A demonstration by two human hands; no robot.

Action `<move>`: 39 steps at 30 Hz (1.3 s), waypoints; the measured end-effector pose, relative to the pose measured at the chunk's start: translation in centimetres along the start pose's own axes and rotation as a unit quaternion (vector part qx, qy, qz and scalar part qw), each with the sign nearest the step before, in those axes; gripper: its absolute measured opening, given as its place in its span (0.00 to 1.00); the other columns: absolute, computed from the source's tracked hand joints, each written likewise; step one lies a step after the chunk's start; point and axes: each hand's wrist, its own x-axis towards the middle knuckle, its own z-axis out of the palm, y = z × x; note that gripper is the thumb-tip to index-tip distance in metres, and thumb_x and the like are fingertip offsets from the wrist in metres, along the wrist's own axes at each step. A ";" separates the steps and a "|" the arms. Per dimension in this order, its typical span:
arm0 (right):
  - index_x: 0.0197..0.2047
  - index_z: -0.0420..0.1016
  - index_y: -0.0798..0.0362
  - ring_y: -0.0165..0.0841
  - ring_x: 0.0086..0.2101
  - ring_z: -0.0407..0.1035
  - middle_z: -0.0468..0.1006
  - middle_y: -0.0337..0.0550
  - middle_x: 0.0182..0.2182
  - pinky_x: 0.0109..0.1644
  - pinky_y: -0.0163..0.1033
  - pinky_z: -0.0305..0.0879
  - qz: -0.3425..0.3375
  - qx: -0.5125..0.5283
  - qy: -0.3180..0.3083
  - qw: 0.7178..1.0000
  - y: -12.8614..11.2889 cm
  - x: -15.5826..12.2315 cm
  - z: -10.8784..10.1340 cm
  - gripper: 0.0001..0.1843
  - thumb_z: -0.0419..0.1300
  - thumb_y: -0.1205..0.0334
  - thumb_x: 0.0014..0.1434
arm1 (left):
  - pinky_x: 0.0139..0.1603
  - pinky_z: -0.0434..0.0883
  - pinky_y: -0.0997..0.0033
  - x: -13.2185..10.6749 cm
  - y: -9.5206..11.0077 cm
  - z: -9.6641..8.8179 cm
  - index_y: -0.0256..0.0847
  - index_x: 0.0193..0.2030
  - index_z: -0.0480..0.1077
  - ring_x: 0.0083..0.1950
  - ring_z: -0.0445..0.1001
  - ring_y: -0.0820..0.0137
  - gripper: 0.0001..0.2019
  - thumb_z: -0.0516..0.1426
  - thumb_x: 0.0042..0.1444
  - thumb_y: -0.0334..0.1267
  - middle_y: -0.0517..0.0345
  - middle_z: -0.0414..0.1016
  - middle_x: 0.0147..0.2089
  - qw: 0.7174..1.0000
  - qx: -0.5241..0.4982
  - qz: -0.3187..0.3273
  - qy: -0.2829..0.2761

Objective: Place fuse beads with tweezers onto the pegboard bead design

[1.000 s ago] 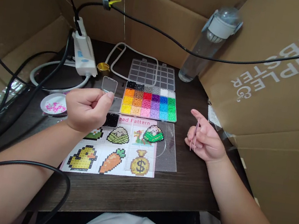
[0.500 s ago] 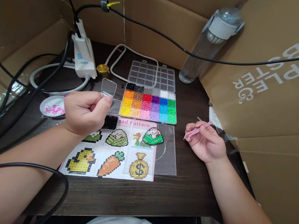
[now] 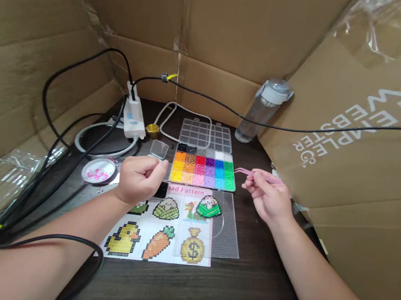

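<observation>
My left hand [image 3: 141, 179] is closed in a fist, thumb against the bent fingers; whatever is inside, if anything, is hidden. It hovers over a small clear box of black beads [image 3: 161, 190], partly covering it. Pink tweezers [image 3: 244, 171] are gripped in my right hand [image 3: 271, 194], tips pointing left towards the open bead box [image 3: 233, 189] with its many colours. Below lies a printed bead pattern sheet [image 3: 175, 262]. A green, white and black bead piece [image 3: 209, 207] rests on the clear pegboard [image 3: 228, 235] that overlaps the sheet's right side.
A white dish of pink beads [image 3: 85, 171] stands at the left. Behind are a white power strip [image 3: 133, 118], a gold round container [image 3: 152, 130] and a water bottle [image 3: 262, 111]. Black cables [image 3: 45, 95] cross the left side, and cardboard walls [image 3: 235, 28] surround the desk.
The view has tilted up, so things sit lower in it. My right hand has turned the tweezers from pointing down-left to nearly level, close to the bead box. My left fist stays closed.
</observation>
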 end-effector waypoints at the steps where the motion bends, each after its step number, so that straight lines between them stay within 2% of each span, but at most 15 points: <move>1: 0.35 0.85 0.49 0.29 0.27 0.76 0.82 0.39 0.27 0.36 0.38 0.77 -0.022 -0.017 -0.013 1.000 -0.2 0.2 1.0 0.14 0.78 0.55 0.45 | 0.19 0.48 0.74 0.0 0.0 0.0 0.37 0.17 0.46 0.18 0.47 0.82 0.25 0.59 0.56 0.29 0.66 0.45 0.16 1.000 0.000 -0.001 0.000; 3: 0.35 0.85 0.49 0.30 0.29 0.76 0.84 0.41 0.32 0.38 0.40 0.77 -0.073 -0.087 -0.059 0.992 -0.3 0.3 3.3 0.10 0.75 0.55 0.50 | 0.19 0.48 0.74 0.0 0.1 0.1 0.37 0.17 0.46 0.18 0.47 0.82 0.25 0.59 0.57 0.29 0.66 0.45 0.16 1.000 -0.002 -0.001 0.000; 5: 0.36 0.86 0.49 0.34 0.36 0.79 0.86 0.43 0.39 0.45 0.43 0.78 -0.115 -0.173 -0.103 0.973 0.0 0.1 5.5 0.07 0.73 0.58 0.53 | 0.20 0.48 0.74 -0.1 0.0 0.2 0.37 0.17 0.46 0.19 0.47 0.82 0.25 0.58 0.57 0.29 0.66 0.45 0.16 1.000 -0.009 0.002 -0.001; 9: 0.36 0.86 0.49 0.39 0.41 0.80 0.86 0.44 0.37 0.51 0.48 0.77 -0.146 -0.263 -0.113 0.947 1.6 -0.8 8.0 0.06 0.68 0.59 0.56 | 0.20 0.47 0.74 -0.3 -0.1 0.4 0.37 0.18 0.44 0.19 0.46 0.82 0.25 0.58 0.57 0.29 0.67 0.43 0.16 1.000 -0.019 0.008 0.002; 16: 0.33 0.85 0.52 0.39 0.35 0.81 0.86 0.46 0.33 0.43 0.46 0.79 -0.117 -0.284 -0.072 0.949 3.6 -1.2 7.3 0.07 0.69 0.57 0.55 | 0.20 0.47 0.72 -0.4 0.0 0.5 0.38 0.18 0.44 0.19 0.46 0.81 0.25 0.58 0.57 0.29 0.67 0.43 0.17 1.000 -0.029 0.006 -0.008; 23: 0.32 0.85 0.51 0.38 0.34 0.81 0.86 0.46 0.32 0.42 0.44 0.80 -0.097 -0.283 -0.101 0.949 3.8 -1.1 7.4 0.06 0.69 0.58 0.54 | 0.19 0.47 0.71 -0.4 0.2 0.6 0.39 0.18 0.44 0.19 0.46 0.80 0.25 0.57 0.58 0.30 0.67 0.44 0.16 0.999 -0.034 -0.010 -0.023; 32: 0.32 0.85 0.52 0.38 0.33 0.81 0.86 0.46 0.31 0.40 0.43 0.79 -0.062 -0.288 -0.114 0.949 3.7 -1.0 7.2 0.07 0.69 0.57 0.54 | 0.19 0.46 0.72 -0.5 0.1 0.5 0.38 0.18 0.44 0.19 0.45 0.81 0.26 0.58 0.57 0.30 0.67 0.43 0.17 0.999 -0.032 -0.012 -0.014; 39: 0.32 0.86 0.52 0.39 0.34 0.81 0.86 0.47 0.32 0.41 0.45 0.79 -0.073 -0.298 -0.119 0.944 3.8 -0.9 7.2 0.08 0.70 0.56 0.54 | 0.20 0.46 0.71 -0.4 0.1 0.6 0.39 0.18 0.44 0.19 0.45 0.80 0.26 0.57 0.58 0.31 0.66 0.43 0.17 0.999 -0.034 -0.019 -0.018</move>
